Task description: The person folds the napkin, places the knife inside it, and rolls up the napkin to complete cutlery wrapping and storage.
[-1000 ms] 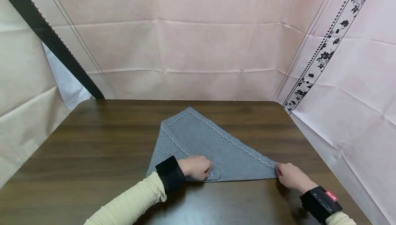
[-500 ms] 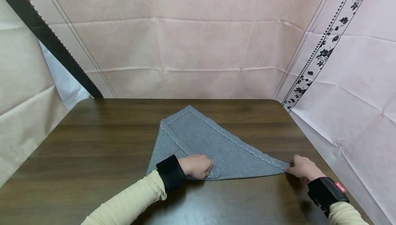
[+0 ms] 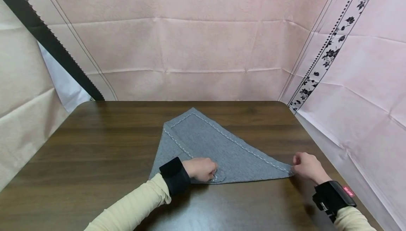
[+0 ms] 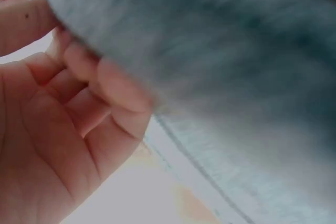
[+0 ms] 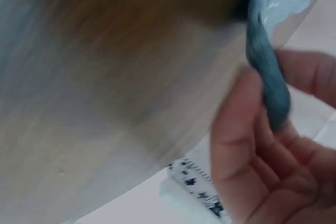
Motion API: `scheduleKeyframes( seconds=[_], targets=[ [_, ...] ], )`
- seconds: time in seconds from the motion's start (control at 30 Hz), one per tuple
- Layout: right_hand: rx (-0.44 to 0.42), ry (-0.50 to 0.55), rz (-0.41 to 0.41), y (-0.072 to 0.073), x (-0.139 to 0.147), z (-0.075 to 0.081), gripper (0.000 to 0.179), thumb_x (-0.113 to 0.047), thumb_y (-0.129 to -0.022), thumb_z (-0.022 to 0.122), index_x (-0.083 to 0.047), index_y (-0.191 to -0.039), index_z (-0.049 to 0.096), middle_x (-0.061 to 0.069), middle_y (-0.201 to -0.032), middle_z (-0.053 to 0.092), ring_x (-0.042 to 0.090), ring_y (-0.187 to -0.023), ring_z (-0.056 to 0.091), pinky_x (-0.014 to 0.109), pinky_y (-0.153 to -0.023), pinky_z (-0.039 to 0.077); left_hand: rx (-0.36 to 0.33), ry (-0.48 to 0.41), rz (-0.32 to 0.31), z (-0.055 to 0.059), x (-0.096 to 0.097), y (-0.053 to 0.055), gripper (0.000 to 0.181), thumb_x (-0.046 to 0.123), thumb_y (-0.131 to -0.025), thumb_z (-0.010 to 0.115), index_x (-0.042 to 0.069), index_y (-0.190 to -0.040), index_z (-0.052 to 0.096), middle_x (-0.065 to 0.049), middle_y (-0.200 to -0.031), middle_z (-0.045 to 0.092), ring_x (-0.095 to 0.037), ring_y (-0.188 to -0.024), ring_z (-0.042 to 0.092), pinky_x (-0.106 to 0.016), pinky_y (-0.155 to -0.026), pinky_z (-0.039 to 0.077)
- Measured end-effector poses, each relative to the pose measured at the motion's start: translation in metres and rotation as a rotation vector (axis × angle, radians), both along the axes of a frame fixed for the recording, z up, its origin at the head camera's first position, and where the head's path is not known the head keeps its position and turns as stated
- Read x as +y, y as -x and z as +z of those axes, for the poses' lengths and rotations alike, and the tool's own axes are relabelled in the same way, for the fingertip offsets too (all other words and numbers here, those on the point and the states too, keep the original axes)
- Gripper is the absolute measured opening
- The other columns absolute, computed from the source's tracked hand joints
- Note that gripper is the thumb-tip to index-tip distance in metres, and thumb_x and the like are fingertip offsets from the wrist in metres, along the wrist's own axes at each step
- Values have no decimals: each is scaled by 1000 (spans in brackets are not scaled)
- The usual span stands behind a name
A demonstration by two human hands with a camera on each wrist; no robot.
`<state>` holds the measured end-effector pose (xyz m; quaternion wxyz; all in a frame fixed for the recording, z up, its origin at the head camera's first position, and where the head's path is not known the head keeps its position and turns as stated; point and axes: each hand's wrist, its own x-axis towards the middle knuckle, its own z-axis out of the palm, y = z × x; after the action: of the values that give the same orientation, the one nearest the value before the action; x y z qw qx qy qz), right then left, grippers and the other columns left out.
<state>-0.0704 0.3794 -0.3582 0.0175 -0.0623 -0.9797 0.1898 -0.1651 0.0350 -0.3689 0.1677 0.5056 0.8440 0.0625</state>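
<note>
A grey-blue cloth (image 3: 219, 143) with white stitching along its edges lies folded on the table in a rough triangle. Near the middle of its front edge, my left hand (image 3: 203, 169) pinches the fabric between thumb and fingers. The left wrist view shows the cloth's edge running under that hand's thumb (image 4: 26, 24), with the fabric blurred close to the camera. At the pointed right end, my right hand (image 3: 307, 167) pinches the tip. In the right wrist view, the bunched cloth tip (image 5: 273, 87) shows between the thumb and fingers. Part of the front edge is hidden behind the left hand.
The brown wooden table (image 3: 95, 146) has rounded far corners. Pale hanging sheets (image 3: 203, 47) enclose it at the back and sides, with a black strip (image 3: 47, 33) on the left and a floral band (image 3: 336, 44) on the right. Both wrists wear black straps (image 3: 175, 177).
My right hand has moved rightward with the cloth's tip, then slightly back, drawing that end out longer and narrower. The left hand has kept its place on the front edge.
</note>
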Motion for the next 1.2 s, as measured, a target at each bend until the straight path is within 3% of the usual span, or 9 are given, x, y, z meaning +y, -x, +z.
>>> scheduleKeyframes(
  seconds=[0.17,0.3,0.37,0.47,0.6,0.73,0.9,1.0,1.2],
  targets=[
    [154,-25,11,1,-23,10,19,-3,-73,67,1,-84,52,9,-71,58,22,-62,52,36,-55,39,103,-109,-39,7,19,2,36,12,-92,54,15,-60,39,7,-54,27,-6,-49,23,-19,-49,23],
    [265,-49,59,5,-48,14,25,0,-71,68,3,-90,52,11,-72,59,20,-59,52,38,-55,42,215,-259,-59,13,53,-2,14,14,-91,54,12,-77,55,7,-64,46,-4,-55,40,-17,-51,33],
    [302,-52,89,8,-60,14,27,2,-70,68,4,-92,51,9,-69,57,18,-56,50,36,-53,41,219,-328,-57,14,72,-6,10,16,-91,53,10,-89,60,4,-75,57,-4,-64,49,-16,-58,38],
    [349,-57,123,11,-74,11,33,4,-68,70,4,-94,50,4,-63,52,14,-51,45,33,-49,39,156,-438,-39,12,95,-14,19,16,-94,50,6,-105,62,0,-91,62,-6,-76,55,-15,-66,42],
    [390,-50,146,12,-86,5,34,8,-68,67,5,-97,49,3,-61,50,12,-49,43,29,-47,38,69,-564,3,8,114,-21,22,14,-94,49,6,-108,64,1,-89,61,-5,-75,51,-12,-66,37],
    [393,-27,156,10,-93,1,34,13,-69,60,5,-100,49,4,-61,50,11,-49,41,26,-46,35,59,-634,24,6,122,-21,15,11,-90,54,10,-90,69,6,-71,57,-2,-61,46,-9,-57,33],
    [439,-28,181,7,-100,-1,37,13,-66,62,3,-100,49,-1,-58,45,9,-48,38,24,-46,34,83,-636,24,11,121,-18,19,7,-88,58,9,-71,65,7,-55,46,-2,-47,38,-10,-48,27],
    [458,-40,177,7,-102,-2,35,10,-66,66,3,-96,50,-1,-59,45,8,-48,38,24,-46,34,123,-602,31,13,119,-20,19,6,-90,56,9,-73,62,5,-60,46,-4,-52,40,-11,-52,28],
    [433,-76,184,5,-102,1,27,2,-67,76,-7,-70,50,-3,-59,42,9,-52,38,24,-48,33,217,-600,52,14,107,-24,10,9,-93,52,8,-90,61,0,-82,57,-7,-72,51,-13,-64,38]
  ],
)
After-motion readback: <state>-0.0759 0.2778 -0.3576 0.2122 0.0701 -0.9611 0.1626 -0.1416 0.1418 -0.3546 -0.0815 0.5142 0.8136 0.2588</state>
